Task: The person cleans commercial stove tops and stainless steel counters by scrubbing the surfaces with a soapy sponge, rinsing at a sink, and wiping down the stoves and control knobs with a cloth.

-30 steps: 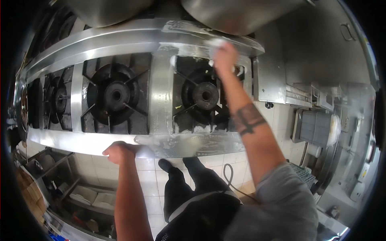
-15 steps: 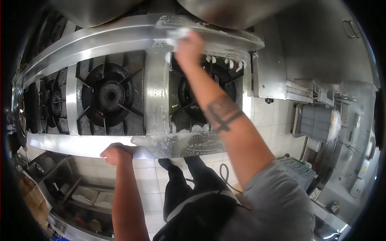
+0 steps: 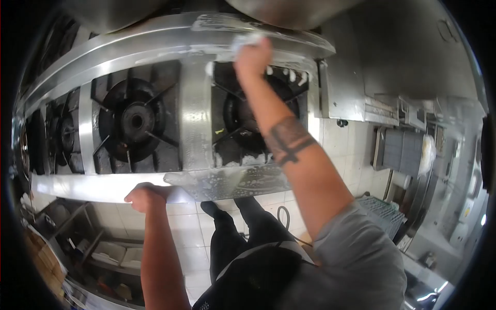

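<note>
A pale, foamy cloth or sponge (image 3: 245,41), blurred by motion, is in my right hand (image 3: 254,58), whose fingers are closed on it. That hand is at the steel strip behind the right burner (image 3: 238,114), where white suds lie. My left hand (image 3: 146,198) is curled over the front steel edge (image 3: 93,187) of the stove, in front of the middle burner (image 3: 137,121). Soapy film covers the front ledge (image 3: 232,181) to its right. White foam blobs (image 3: 297,76) sit along the back of the right burner.
Two large steel pots (image 3: 294,11) (image 3: 113,13) stand at the back. A steel cabinet (image 3: 413,51) is on the right, with a grey crate (image 3: 403,150) below it. Shelves with white containers (image 3: 108,253) are at the lower left, and a hose (image 3: 283,217) lies on the tiled floor.
My right hand went left along the back strip with the cloth or sponge, then slightly back to the right. The view has shifted a little; my left hand stays on the front edge.
</note>
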### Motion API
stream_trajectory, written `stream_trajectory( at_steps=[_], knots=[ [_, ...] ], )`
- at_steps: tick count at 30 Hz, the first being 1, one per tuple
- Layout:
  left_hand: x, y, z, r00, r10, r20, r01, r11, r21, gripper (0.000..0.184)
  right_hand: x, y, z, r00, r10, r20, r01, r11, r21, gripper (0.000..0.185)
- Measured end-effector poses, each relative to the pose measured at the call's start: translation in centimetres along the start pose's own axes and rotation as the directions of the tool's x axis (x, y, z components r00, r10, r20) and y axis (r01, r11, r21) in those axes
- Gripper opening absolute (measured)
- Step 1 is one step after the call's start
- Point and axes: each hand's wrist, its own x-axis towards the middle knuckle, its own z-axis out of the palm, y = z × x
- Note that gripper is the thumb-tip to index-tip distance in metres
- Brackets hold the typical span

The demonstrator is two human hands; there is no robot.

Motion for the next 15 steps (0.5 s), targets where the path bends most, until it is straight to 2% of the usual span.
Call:
stream_trajectory(
  at_steps=[1, 2, 4, 6, 7, 8, 9, 10, 11, 12, 13, 14, 15],
  knots=[
    [0.2, -0.2, 0.0, 1.000, 0.017, 0.022, -0.017, 1.000, 0.004, 0.062, -0.9, -0.7, 1.1, 0.993, -0.117, 0.013, 0.118, 0.991, -0.064, 0.016],
    [0.8, -0.6, 0.0, 0.999, 0.026, 0.031, -0.027, 0.999, 0.021, 0.062, -0.6, -0.5, 1.4, 0.999, -0.038, 0.010, 0.039, 0.995, -0.089, 0.016],
    [1.6, -1.1, 0.1, 0.997, 0.065, 0.048, -0.066, 0.998, 0.009, 0.061, 1.7, 1.4, -1.6, 0.976, -0.093, 0.196, 0.105, 0.993, -0.052, 0.019],
    [1.7, -1.1, -0.1, 0.995, 0.083, 0.047, -0.086, 0.994, 0.062, 0.061, 5.9, 6.2, -5.7, 0.994, 0.098, -0.053, -0.090, 0.986, 0.140, 0.019],
    [1.4, -0.9, -0.2, 0.995, 0.089, 0.044, -0.093, 0.988, 0.122, 0.062, 6.8, 3.5, -10.2, 0.952, 0.304, 0.029, -0.298, 0.907, 0.297, 0.024],
    [1.0, -0.7, -0.2, 0.996, 0.084, 0.041, -0.088, 0.989, 0.119, 0.062, 9.6, 6.7, -11.8, 0.974, 0.186, -0.130, -0.170, 0.978, 0.122, 0.025],
    [0.4, -0.5, -0.3, 0.998, 0.055, 0.036, -0.057, 0.997, 0.052, 0.062, 11.2, 7.3, -13.7, 0.999, 0.029, -0.040, -0.036, 0.985, -0.166, 0.024],
    [-0.1, -0.4, -0.4, 0.999, 0.027, 0.035, -0.027, 1.000, -0.013, 0.063, 12.2, 7.5, -15.3, 0.991, -0.097, 0.087, 0.125, 0.895, -0.427, 0.024],
    [-0.5, -0.2, -0.4, 0.999, 0.027, 0.037, -0.027, 1.000, -0.013, 0.063, 12.6, 6.2, -16.6, 0.992, -0.098, 0.086, 0.125, 0.895, -0.427, 0.024],
    [-0.8, -0.1, -0.5, 0.999, 0.023, 0.045, -0.022, 1.000, -0.022, 0.064, 12.4, 3.8, -18.1, 0.939, -0.258, 0.228, 0.344, 0.743, -0.575, 0.024],
    [-0.7, -0.2, -0.5, 0.999, 0.024, 0.046, -0.023, 1.000, -0.021, 0.064, 12.3, 2.1, -18.8, 0.844, -0.365, 0.393, 0.535, 0.525, -0.662, 0.027],
    [-0.7, -0.3, -0.5, 0.999, 0.025, 0.046, -0.024, 1.000, -0.019, 0.065, 12.6, 1.2, -19.0, 0.847, -0.356, 0.395, 0.531, 0.528, -0.663, 0.027],
    [-0.5, -0.5, -0.4, 0.998, 0.038, 0.043, -0.038, 0.999, -0.009, 0.065, 13.1, 0.6, -19.4, 0.850, -0.195, 0.490, 0.519, 0.476, -0.710, 0.026]
  ],
)
